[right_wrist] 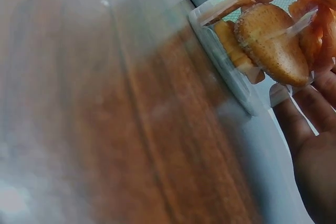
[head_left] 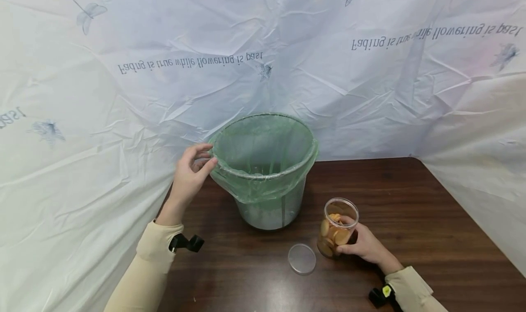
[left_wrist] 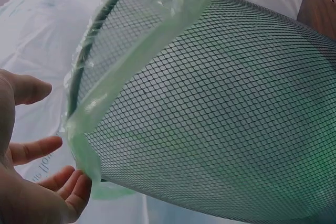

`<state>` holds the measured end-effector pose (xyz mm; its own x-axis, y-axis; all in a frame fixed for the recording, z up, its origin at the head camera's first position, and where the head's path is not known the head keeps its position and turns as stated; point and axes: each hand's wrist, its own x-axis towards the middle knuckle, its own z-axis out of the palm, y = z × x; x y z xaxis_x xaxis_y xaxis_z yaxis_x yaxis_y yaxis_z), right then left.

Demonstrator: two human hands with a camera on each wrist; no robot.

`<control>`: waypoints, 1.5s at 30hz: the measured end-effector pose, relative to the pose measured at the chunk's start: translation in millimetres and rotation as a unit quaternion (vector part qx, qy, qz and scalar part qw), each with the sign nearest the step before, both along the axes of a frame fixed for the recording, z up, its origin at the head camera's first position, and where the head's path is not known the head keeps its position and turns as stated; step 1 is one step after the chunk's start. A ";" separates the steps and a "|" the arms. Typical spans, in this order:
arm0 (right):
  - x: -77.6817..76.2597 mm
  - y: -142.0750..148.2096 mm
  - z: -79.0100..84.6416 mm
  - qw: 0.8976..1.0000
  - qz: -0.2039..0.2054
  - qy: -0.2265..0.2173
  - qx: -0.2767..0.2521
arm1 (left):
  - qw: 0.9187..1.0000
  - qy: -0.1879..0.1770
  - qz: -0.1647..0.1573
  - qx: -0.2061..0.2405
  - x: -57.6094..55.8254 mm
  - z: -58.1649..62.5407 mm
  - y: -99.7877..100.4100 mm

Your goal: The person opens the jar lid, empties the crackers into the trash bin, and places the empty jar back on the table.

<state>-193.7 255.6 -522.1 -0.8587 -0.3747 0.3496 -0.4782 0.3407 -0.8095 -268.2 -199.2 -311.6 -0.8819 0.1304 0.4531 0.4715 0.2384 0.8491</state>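
A wire mesh trash bin is lined with a thin green plastic bag folded over its rim. At the bin's left rim is my left hand, thumb and fingers spread apart; in the left wrist view its lower fingertips meet the bag's edge. My right hand grips a clear plastic jar from its right side, low on the wall. Round golden biscuits fill roughly its lower part, and its top is uncovered. A clear round lid lies on the table, left of the jar.
The dark brown wooden table carries everything. Behind it and along both sides hangs a white printed sheet, close to the bin's back and left.
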 end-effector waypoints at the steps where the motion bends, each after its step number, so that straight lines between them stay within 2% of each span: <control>1: 0.1 -0.1 -0.4 1.000 -0.003 0.002 0.002 | 1.000 -0.010 0.002 -0.002 -0.6 -1.1 -0.4; 4: 0.0 -1.0 -1.5 1.000 -0.005 -0.004 -0.007 | 1.000 -0.028 0.005 -0.011 -1.5 -3.1 -0.3; 7: -0.2 -3.0 -2.4 0.999 0.013 -0.029 -0.043 | 0.999 -0.039 0.003 -0.012 -1.6 -4.2 1.0; 12: -0.7 -7.1 -4.0 0.991 0.051 -0.061 -0.108 | 0.999 -0.052 0.001 -0.005 -3.2 -7.1 2.3; 18: -0.8 -10.4 -5.1 0.982 0.075 -0.077 -0.155 | 0.998 -0.059 0.006 0.000 -5.1 -10.0 4.5; 35: -1.6 -10.2 -2.1 0.972 0.056 -0.089 -0.212 | 0.998 -0.065 0.007 0.013 -8.1 -12.0 7.5; 45: -8.2 -7.7 6.5 0.959 0.057 -0.094 -0.261 | 0.998 -0.062 0.002 0.018 -9.4 -13.9 6.6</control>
<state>-201.9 247.8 -515.6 -0.8889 -0.2857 0.3582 -0.3172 -0.1804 -0.9311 -277.6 -192.6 -325.5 -0.9316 0.1128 0.3454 0.3621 0.2081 0.9086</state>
